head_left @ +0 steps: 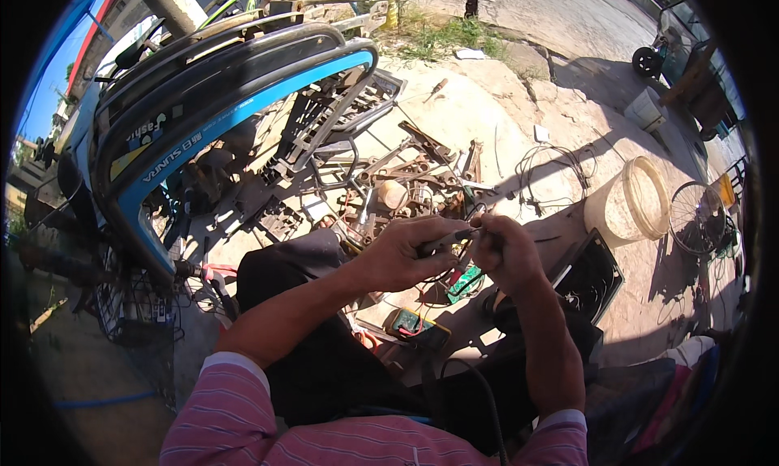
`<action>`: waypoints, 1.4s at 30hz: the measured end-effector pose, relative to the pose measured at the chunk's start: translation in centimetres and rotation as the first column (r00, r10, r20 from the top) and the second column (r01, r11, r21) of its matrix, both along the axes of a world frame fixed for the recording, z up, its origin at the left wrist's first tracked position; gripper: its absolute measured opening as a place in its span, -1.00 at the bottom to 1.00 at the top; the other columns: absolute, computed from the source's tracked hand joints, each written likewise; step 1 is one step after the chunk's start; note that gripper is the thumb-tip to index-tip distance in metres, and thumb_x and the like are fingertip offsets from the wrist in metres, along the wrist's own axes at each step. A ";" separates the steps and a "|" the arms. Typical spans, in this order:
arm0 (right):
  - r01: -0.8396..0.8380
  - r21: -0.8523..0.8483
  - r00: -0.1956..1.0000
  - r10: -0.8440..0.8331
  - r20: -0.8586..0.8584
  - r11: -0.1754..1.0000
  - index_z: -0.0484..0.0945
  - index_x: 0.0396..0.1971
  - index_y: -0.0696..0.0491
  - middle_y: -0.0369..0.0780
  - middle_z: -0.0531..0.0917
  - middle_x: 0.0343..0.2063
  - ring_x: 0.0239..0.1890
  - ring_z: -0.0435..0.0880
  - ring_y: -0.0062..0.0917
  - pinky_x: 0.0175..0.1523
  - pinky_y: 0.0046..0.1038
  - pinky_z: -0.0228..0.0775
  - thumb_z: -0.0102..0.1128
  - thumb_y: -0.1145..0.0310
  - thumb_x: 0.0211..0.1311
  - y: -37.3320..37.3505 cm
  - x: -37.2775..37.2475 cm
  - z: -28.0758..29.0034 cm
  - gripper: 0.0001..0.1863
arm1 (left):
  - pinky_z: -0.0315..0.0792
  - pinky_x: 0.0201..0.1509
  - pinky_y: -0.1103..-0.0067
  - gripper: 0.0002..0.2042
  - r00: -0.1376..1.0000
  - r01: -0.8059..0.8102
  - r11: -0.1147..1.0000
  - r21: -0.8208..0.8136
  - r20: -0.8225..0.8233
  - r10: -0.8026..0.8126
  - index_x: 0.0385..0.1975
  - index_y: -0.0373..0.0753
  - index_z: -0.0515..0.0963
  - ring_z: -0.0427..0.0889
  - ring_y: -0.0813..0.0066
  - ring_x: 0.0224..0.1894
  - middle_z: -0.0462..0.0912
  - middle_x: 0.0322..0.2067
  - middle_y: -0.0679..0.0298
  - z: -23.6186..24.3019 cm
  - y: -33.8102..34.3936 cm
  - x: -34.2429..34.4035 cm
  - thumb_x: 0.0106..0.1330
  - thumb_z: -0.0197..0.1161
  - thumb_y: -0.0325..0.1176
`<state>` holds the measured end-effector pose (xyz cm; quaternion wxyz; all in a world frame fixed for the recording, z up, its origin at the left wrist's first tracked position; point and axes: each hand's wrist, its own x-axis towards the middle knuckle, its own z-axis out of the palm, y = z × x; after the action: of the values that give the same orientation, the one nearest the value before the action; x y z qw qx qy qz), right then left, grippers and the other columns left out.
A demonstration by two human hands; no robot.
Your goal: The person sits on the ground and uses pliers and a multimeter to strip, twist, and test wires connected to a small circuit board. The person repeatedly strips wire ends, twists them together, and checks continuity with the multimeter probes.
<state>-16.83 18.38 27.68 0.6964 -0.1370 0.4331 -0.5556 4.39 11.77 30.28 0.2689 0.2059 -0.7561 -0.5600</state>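
In front of me, my left hand (402, 251) is closed round a dark-handled tool (438, 244) with a thin, light tip pointing right. Its exact kind is unclear. My right hand (507, 251) meets that tip with thumb and fingers pinched; what they hold is too small to name. Just below the hands is a green circuit board (465, 284) with wires by it. Nearer to me lies a multimeter (416, 326) with a red lead. A black cable (487, 393) curves up past my lap.
Heaped wrenches and metal parts (406, 174) lie beyond my hands. A blue and black vehicle frame (243, 93) stands at left. On the right are a black open case (596, 279), a pale bucket (613, 210), a spoked wheel (698, 219) and coiled wire (556, 170).
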 end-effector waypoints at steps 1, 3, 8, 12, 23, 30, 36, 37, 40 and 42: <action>-0.016 -0.006 1.000 0.016 0.020 1.000 0.58 -0.35 0.20 -0.32 0.46 -0.67 -0.74 0.29 -0.68 -0.64 -0.59 0.05 0.12 0.27 0.32 0.0 0.0 -0.2 -0.74 | 0.44 -0.25 0.59 -0.59 0.999 0.029 0.988 -0.152 -0.028 -0.034 0.05 -0.13 0.61 0.55 0.56 -0.35 0.58 -0.38 0.31 -0.2 -0.2 -0.3 0.19 0.32 -0.62; -0.023 0.005 1.000 0.024 -0.011 1.000 0.57 -0.31 0.16 -0.35 0.47 -0.63 -0.69 0.33 -0.70 -0.61 -0.63 0.11 0.10 0.24 0.32 0.0 0.4 0.1 -0.74 | 0.48 -0.20 0.54 -0.60 0.995 0.062 0.981 -0.183 -0.062 -0.075 0.03 -0.15 0.62 0.60 0.47 -0.27 0.59 -0.30 0.27 -1.0 -0.5 -0.6 0.17 0.32 -0.64; 0.011 -0.029 0.998 -0.012 -0.061 1.000 0.58 -0.32 0.17 -0.32 0.48 -0.62 -0.65 0.34 -0.68 -0.58 -0.60 0.11 0.09 0.26 0.31 0.1 1.2 0.4 -0.74 | 0.52 -0.07 0.49 -0.64 0.990 0.092 0.982 -0.164 -0.088 -0.108 -0.02 -0.17 0.63 0.62 0.42 -0.11 0.58 -0.14 0.23 -1.2 -0.5 -1.0 0.17 0.35 -0.61; -0.003 0.005 0.998 0.003 0.061 1.000 0.57 -0.28 0.15 -0.32 0.48 -0.60 -0.65 0.34 -0.67 -0.56 -0.60 0.11 0.04 0.29 0.32 -0.2 1.2 0.3 -0.77 | 0.52 0.00 0.54 -0.70 0.971 -0.047 0.998 -0.039 -0.238 0.037 -0.04 -0.22 0.62 0.55 0.49 0.02 0.52 0.04 0.18 -1.1 -2.2 -0.4 0.22 0.36 -0.58; -0.024 -0.256 0.988 -0.016 -0.155 0.966 0.56 -0.23 0.10 -0.33 0.51 -0.53 -0.63 0.34 -0.74 -0.56 -0.65 0.11 0.07 0.49 0.30 -0.2 1.0 -0.7 -0.89 | 0.38 -0.48 0.71 -0.78 0.956 -0.237 0.922 0.308 -0.096 0.278 -0.18 -0.29 0.56 0.51 0.72 -0.52 0.69 -0.36 0.26 0.8 -5.0 2.9 0.32 0.37 -0.31; 0.028 -0.241 0.978 -0.077 -0.194 0.970 0.53 -0.16 0.10 -0.32 0.56 -0.43 -0.59 0.33 -0.79 -0.54 -0.70 0.11 0.09 0.55 0.31 -0.3 1.7 -0.7 -0.85 | 0.29 -0.43 0.75 -0.66 0.981 -0.195 0.857 0.477 0.096 0.170 -0.11 -0.31 0.56 0.43 0.77 -0.48 0.57 -0.46 0.43 -0.5 -2.5 1.3 0.23 0.46 -0.27; -0.029 -0.293 0.976 -0.036 -0.214 0.956 0.52 -0.12 0.11 -0.31 0.58 -0.41 -0.58 0.32 -0.81 -0.51 -0.71 0.12 0.09 0.57 0.28 0.1 2.3 -0.6 -0.81 | 0.29 -0.35 0.70 -0.67 0.976 -0.214 0.828 0.519 0.149 0.159 -0.14 -0.35 0.58 0.42 0.77 -0.39 0.57 -0.39 0.43 -0.8 -2.2 -0.1 0.25 0.40 -0.24; -0.048 -0.302 0.976 -0.020 -0.215 0.952 0.51 -0.12 0.11 -0.31 0.58 -0.41 -0.58 0.32 -0.81 -0.50 -0.71 0.13 0.09 0.58 0.28 0.1 2.3 -0.6 -0.80 | 0.29 -0.36 0.70 -0.67 0.975 -0.221 0.826 0.518 0.147 0.168 -0.16 -0.35 0.59 0.42 0.76 -0.40 0.57 -0.40 0.43 -1.1 -2.2 -0.3 0.25 0.40 -0.23; -0.064 -0.274 0.958 -0.018 -0.287 0.960 0.52 -0.11 0.12 -0.31 0.58 -0.42 -0.58 0.33 -0.81 -0.50 -0.71 0.14 0.10 0.58 0.27 0.4 2.4 -0.3 -0.80 | 0.28 -0.40 0.67 -0.69 0.971 -0.233 0.837 0.495 0.173 0.167 -0.22 -0.34 0.59 0.40 0.75 -0.45 0.54 -0.45 0.44 -1.1 -2.0 -0.9 0.25 0.38 -0.19; -0.064 -0.282 0.953 -0.026 -0.303 0.957 0.52 -0.11 0.12 -0.31 0.59 -0.42 -0.57 0.34 -0.81 -0.50 -0.71 0.15 0.10 0.57 0.27 0.4 2.4 -0.3 -0.80 | 0.28 -0.42 0.66 -0.70 0.961 -0.240 0.861 0.448 0.234 0.146 -0.25 -0.33 0.59 0.40 0.74 -0.47 0.53 -0.49 0.44 -0.2 -2.1 -0.9 0.25 0.37 -0.18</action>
<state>-14.46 18.83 27.38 0.5994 -0.3249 0.4478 -0.5784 3.46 9.66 30.04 0.1913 0.3931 -0.5945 -0.6749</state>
